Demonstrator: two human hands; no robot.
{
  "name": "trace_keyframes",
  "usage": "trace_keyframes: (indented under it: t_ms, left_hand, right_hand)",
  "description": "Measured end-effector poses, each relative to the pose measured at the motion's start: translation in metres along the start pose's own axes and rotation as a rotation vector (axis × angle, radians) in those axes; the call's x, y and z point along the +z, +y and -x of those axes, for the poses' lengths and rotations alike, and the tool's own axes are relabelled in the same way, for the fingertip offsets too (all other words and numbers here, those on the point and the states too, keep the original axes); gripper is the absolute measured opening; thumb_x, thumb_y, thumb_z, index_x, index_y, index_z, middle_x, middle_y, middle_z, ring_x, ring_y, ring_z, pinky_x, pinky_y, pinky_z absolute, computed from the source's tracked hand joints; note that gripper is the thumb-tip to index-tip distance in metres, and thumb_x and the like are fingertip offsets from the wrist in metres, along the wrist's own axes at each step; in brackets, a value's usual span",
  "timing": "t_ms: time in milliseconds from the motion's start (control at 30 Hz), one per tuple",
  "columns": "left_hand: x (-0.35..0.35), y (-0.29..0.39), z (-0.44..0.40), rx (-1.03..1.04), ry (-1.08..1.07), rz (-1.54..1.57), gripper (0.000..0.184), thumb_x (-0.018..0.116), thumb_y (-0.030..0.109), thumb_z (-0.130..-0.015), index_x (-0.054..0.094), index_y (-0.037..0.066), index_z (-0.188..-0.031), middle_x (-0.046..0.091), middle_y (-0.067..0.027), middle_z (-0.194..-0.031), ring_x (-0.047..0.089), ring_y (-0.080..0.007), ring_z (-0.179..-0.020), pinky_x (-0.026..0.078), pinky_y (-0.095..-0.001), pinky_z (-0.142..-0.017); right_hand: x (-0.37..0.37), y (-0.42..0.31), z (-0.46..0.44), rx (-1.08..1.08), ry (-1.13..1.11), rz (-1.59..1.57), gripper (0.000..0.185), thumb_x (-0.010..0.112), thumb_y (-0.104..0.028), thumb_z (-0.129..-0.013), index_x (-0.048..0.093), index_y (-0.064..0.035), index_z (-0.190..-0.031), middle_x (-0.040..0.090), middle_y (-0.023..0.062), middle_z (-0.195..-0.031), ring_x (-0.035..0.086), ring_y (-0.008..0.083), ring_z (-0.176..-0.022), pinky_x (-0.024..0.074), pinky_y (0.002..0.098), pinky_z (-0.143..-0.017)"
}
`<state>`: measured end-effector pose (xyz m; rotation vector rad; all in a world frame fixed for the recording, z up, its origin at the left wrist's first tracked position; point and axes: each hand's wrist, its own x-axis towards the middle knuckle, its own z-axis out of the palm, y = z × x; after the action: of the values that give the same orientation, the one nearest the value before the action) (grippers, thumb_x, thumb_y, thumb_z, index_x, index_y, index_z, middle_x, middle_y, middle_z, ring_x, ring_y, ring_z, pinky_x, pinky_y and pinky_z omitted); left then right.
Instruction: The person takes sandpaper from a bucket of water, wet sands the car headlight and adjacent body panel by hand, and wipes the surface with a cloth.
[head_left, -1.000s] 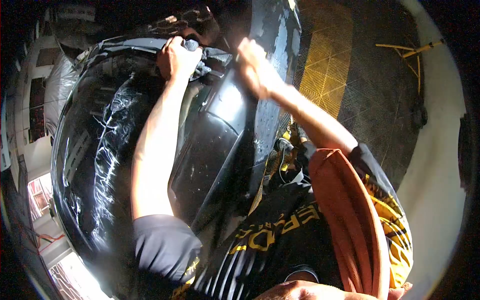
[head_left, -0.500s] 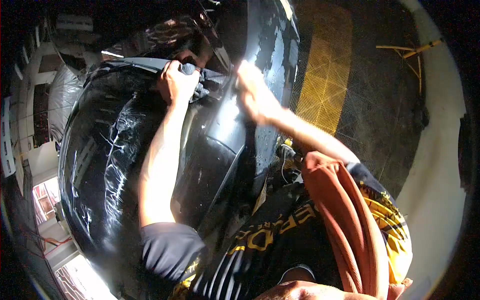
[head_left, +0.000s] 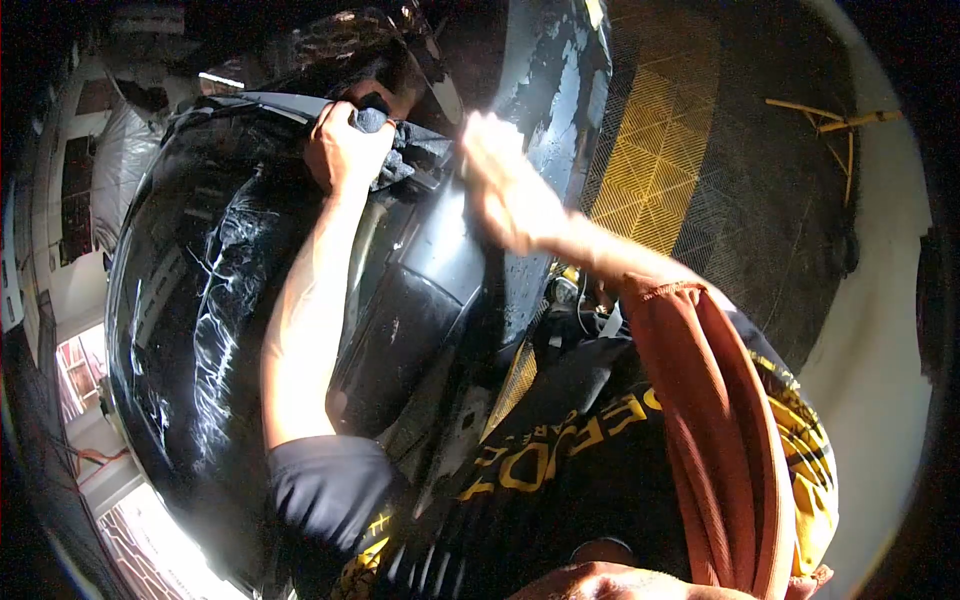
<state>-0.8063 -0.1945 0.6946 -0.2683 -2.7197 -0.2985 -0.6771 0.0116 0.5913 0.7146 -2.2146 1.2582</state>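
My left hand (head_left: 345, 155) is closed around a bunched dark grey cloth (head_left: 392, 168), at the edge of a glossy black car panel (head_left: 170, 330) with white scuffs. Part of the cloth bulges above my fingers and part hangs beside them. My right hand (head_left: 508, 190), strongly lit and slightly blurred, lies against a black car body part (head_left: 555, 110) with patchy grey bare spots. Its fingers look stretched out; whether anything is under the palm is hidden. Between my hands runs a smooth, shiny dark section (head_left: 440, 255) of the body.
A brownish-red cloth (head_left: 720, 430) hangs over my right shoulder. Dark floor matting with a yellow strip (head_left: 655, 130) lies to the right, with a yellow metal frame (head_left: 845, 125) beyond it. Plastic-wrapped material (head_left: 120, 180) is at the far left.
My right hand has shifted slightly left and is less smeared. The view has moved a little; my left hand keeps its hold on the cloth.
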Motion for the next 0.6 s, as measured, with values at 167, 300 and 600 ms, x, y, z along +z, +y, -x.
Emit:
trace_keyframes:
  t_ms: [167,300,600]
  left_hand:
    - [-0.003,0.003,0.001,0.050,0.053,0.010,0.039,0.088,0.030,-0.057,0.064,0.006,-0.076,0.067,-0.0130,-0.084,0.066,-0.0357,-0.076,0.052,-0.0455,-0.066]
    - [0.005,-0.005,0.001,0.075,0.084,0.076,0.041,0.088,0.030,-0.056,0.064,0.005,-0.077,0.067,-0.0135,-0.087,0.066,-0.0353,-0.082,0.053,-0.0459,-0.069]
    - [0.015,-0.013,0.000,0.052,0.047,0.067,0.039,0.086,0.032,-0.059,0.066,0.006,-0.081,0.069,-0.0133,-0.095,0.067,-0.0350,-0.089,0.055,-0.0453,-0.075]
  right_hand:
    - [0.006,0.023,-0.005,0.171,-0.001,-0.071,0.060,0.041,-0.019,-0.096,0.030,0.0068,-0.149,0.023,0.0340,-0.156,0.022,0.0490,-0.146,0.0118,0.0533,-0.122]
    - [0.010,-0.020,0.001,0.134,-0.019,-0.063,0.061,0.044,-0.018,-0.095,0.032,0.0105,-0.147,0.025,0.0377,-0.153,0.023,0.0494,-0.145,0.0164,0.0556,-0.120]
    - [0.011,-0.090,0.012,0.237,-0.093,-0.326,0.066,0.046,-0.015,-0.087,0.033,0.0072,-0.148,0.026,0.0315,-0.156,0.020,0.0469,-0.147,0.0132,0.0510,-0.123]
